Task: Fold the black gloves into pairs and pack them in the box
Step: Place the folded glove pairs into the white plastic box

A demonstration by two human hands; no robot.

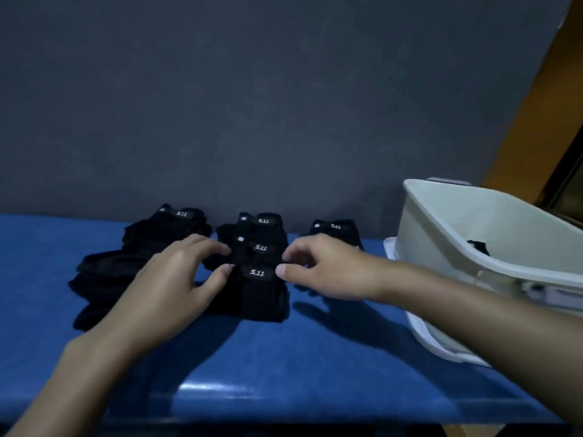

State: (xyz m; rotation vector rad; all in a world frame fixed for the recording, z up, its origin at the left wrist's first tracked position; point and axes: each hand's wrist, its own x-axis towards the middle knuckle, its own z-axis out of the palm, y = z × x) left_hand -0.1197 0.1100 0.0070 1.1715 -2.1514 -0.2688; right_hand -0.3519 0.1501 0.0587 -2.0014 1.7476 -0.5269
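A: So, where do the black gloves lie?

B: On the blue table (284,357), against the grey wall (252,105), in 3 groups. A loose pile (126,263) is at the left, a middle stack (262,298) shows 3 "5.11" labels one behind another, and 1 more glove (337,230) lies just behind the right hand (318,272).

A: And the hands?

B: They flank the middle stack. The left hand (176,279) has its fingers gently bent, fingertips on the stack's left side and thumb at the nearest glove's edge. The right hand's fingers are curled, thumb tip against the right edge. The blur hides whether either truly pinches the fabric; I cannot tell.

A: The box?

B: The white box (441,222) stands at the right, tilted, on a white tray (435,342). Inside, 1 small black piece (479,247) shows near its front wall.
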